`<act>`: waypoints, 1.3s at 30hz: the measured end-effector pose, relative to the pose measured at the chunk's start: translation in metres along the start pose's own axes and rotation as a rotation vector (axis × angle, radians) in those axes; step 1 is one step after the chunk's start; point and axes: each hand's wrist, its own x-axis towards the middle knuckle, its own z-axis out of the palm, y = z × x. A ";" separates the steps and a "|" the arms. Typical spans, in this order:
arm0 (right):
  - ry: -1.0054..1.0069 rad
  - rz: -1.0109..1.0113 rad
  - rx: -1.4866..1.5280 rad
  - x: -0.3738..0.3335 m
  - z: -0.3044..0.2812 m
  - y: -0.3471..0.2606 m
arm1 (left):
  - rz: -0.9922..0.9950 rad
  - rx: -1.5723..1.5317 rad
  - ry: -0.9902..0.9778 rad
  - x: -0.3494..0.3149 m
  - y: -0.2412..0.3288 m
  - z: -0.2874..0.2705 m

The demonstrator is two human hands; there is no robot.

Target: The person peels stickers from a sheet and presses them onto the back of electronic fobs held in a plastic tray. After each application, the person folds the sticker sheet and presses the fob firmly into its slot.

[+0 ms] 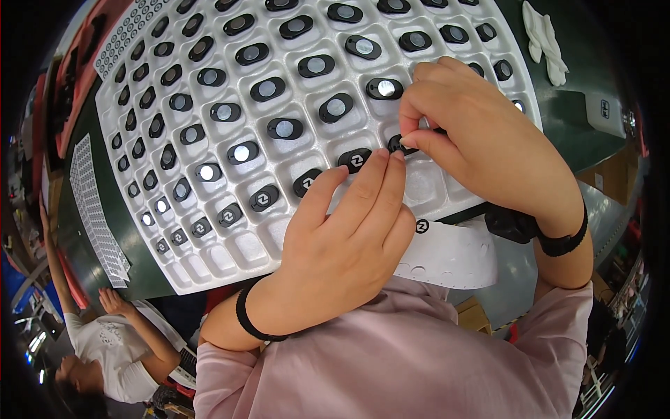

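A white plastic tray with rows of compartments holds many small black oval pieces. Most show a round silver disc, like the oval piece; several in the nearest rows carry a white mark, such as the marked piece. My left hand lies over the near rows with its fingers stretched out, fingertips beside a marked piece and close to my right hand. My right hand pinches thumb and index finger together at a partly covered black piece. What the pinch holds is hidden.
A curved white sticker sheet with one black round sticker lies before me. More sticker sheets rest on the green table at left. A white glove and white box lie right. Another person sits left.
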 end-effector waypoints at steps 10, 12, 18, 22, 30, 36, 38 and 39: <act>0.016 0.002 -0.014 0.000 0.001 -0.001 | -0.005 -0.005 -0.007 0.000 0.001 0.000; 0.018 0.004 -0.019 0.000 0.002 -0.001 | -0.005 -0.004 -0.007 0.000 0.001 0.000; 0.050 0.017 -0.019 -0.002 0.002 -0.006 | -0.010 0.000 -0.002 -0.001 0.001 0.000; 0.126 0.023 -0.041 -0.007 0.002 -0.013 | -0.009 0.006 -0.021 -0.001 0.001 -0.001; 0.173 -0.072 -0.074 -0.046 0.001 -0.016 | 0.004 0.012 -0.011 0.000 0.000 0.001; 0.094 -0.103 -0.238 -0.058 0.002 -0.022 | 0.002 -0.026 -0.019 0.002 0.000 -0.005; 0.018 -0.128 -0.342 -0.056 0.002 -0.026 | 0.008 -0.028 -0.057 0.001 -0.001 -0.007; 0.012 -0.129 -0.389 -0.055 0.003 -0.029 | 0.019 -0.036 -0.012 0.001 -0.001 -0.007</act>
